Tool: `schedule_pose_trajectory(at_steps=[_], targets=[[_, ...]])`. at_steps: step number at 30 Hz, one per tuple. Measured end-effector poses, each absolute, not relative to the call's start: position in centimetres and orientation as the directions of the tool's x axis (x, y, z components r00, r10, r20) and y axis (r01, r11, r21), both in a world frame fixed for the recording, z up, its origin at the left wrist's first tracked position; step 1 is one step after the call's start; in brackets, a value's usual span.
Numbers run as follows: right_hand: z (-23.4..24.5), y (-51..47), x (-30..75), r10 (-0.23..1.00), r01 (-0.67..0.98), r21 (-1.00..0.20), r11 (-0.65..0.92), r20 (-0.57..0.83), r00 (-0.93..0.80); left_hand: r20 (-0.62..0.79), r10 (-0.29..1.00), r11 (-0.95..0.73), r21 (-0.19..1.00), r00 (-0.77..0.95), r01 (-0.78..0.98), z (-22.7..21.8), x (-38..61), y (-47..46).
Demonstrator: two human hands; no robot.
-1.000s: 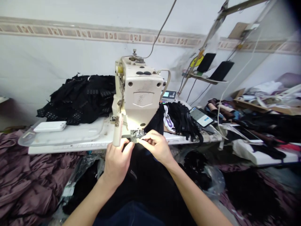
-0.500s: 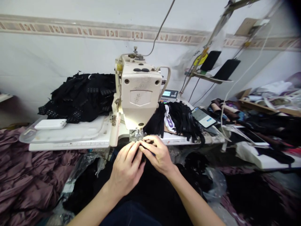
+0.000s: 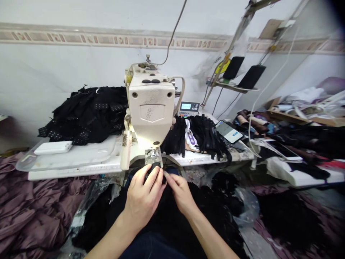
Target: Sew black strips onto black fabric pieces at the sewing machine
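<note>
Hands (image 3: 142,199) (image 3: 181,194) around black fabric (image 3: 154,166) below presser foot (image 3: 152,156)

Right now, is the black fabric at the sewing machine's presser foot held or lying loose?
Held: the left hand has its fingers on the black fabric, just below the presser foot; the right hand is beside it.

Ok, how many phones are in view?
3, it seems: one lit phone on the table right of the sewing machine, and two dark phones on the wall rack. The clutter may hide more.
</note>
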State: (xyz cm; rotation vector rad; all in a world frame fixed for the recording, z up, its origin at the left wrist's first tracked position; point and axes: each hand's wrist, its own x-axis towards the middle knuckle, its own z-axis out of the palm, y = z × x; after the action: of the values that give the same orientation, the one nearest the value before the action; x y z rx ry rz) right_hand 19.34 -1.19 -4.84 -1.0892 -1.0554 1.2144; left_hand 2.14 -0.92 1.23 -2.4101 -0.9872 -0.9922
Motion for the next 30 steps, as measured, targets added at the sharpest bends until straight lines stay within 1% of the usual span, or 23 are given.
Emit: schedule_pose_trajectory(at_steps=[3, 5, 8, 11, 14, 16, 18, 20, 22, 27, 30], targets=[[-4.1, -0.2, 21.1, 0.985, -0.264, -0.964, 0.012, -0.035, 0.171, 0.717, 0.472, -0.702, -0.047, 0.513, 0.711, 1.3, 1.9, -1.1], [-3.3, 0.5, 22.0, 0.982, -0.245, -0.970, 0.008, -0.039, 0.187, 0.721, 0.467, -0.706, -0.045, 0.512, 0.707, 1.2, 1.9, -1.2], [-2.2, 1.0, 22.2, 0.991, -0.106, -0.994, 0.040, 0.025, 0.134, 0.732, 0.469, -0.687, -0.049, 0.495, 0.725, 1.1, 2.1, -1.4], [-1.0, 1.4, 21.6, 0.971, 0.016, -0.979, 0.203, 0.204, 0.124, 0.735, 0.466, -0.668, -0.073, 0.493, 0.740, 1.0, 2.4, -1.6], [0.8, 2.3, 21.0, 0.921, 0.171, -0.921, 0.350, 0.371, 0.118, 0.724, 0.462, -0.663, -0.103, 0.513, 0.741, 0.9, 2.5, -1.7], [2.2, 3.2, 20.8, 0.912, 0.287, -0.879, 0.381, 0.408, 0.035, 0.725, 0.453, -0.660, -0.118, 0.518, 0.742, 0.7, 2.6, -1.6], [3.3, 4.1, 20.8, 0.921, 0.354, -0.854, 0.382, 0.383, -0.071, 0.740, 0.441, -0.656, -0.120, 0.508, 0.745, 0.6, 2.7, -1.5], [4.0, 4.6, 20.9, 0.932, 0.367, -0.857, 0.361, 0.330, -0.147, 0.755, 0.440, -0.650, -0.105, 0.486, 0.752, 0.5, 2.8, -1.5], [4.1, 4.6, 21.0, 0.942, 0.350, -0.875, 0.334, 0.295, -0.160, 0.765, 0.445, -0.646, -0.086, 0.465, 0.759, 0.4, 3.0, -1.5], [2.8, 3.6, 20.6, 0.953, 0.257, -0.919, 0.298, 0.302, -0.026, 0.760, 0.466, -0.661, -0.041, 0.453, 0.749, 0.3, 3.0, -1.8], [2.2, 3.6, 20.4, 0.959, 0.204, -0.940, 0.274, 0.283, 0.016, 0.747, 0.473, -0.682, -0.025, 0.468, 0.730, 0.4, 2.7, -1.9]])
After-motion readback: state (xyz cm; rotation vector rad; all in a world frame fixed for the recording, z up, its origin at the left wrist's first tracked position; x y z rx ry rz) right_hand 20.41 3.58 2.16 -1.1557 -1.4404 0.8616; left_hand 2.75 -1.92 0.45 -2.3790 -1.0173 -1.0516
